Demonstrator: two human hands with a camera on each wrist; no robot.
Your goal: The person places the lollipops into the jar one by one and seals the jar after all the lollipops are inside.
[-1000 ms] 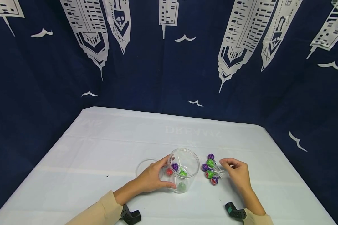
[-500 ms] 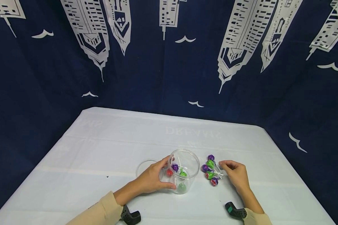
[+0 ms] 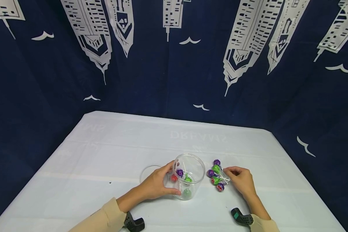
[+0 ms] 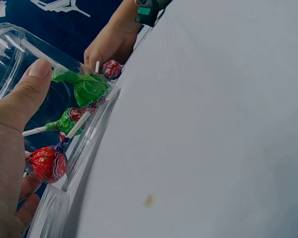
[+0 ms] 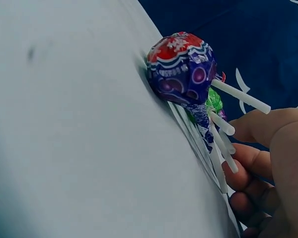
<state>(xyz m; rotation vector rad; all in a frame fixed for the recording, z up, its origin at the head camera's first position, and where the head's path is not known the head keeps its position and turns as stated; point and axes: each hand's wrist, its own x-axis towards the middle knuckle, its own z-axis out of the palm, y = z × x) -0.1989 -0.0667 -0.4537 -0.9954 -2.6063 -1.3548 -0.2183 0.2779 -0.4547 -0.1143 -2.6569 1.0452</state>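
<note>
My left hand (image 3: pixel 155 183) grips a clear plastic jar (image 3: pixel 198 180) from its left side, thumb in front and fingers behind. Inside are several wrapped lollipops, among them a red one (image 4: pixel 48 163), a purple one (image 3: pixel 179 173) and a green one (image 4: pixel 91 90). To the jar's right lies a small pile of lollipops with purple, green and red wrappers, including a purple-and-red one (image 5: pixel 181 69). My right hand (image 3: pixel 243 180) is at the stick ends of this pile, its fingertips beside the white sticks (image 5: pixel 222 124). A gap shows between its thumb and finger.
A clear round lid (image 3: pixel 143 170) lies on the white tabletop (image 3: pixel 119 154), behind the left hand and partly hidden by it. A dark blue cloth (image 3: pixel 162 74) with white building prints hangs behind the table. Black cameras are strapped to both wrists.
The right hand has moved slightly left, bringing its fingertips closer in over the lollipop sticks. The left hand and the jar have stayed in place.
</note>
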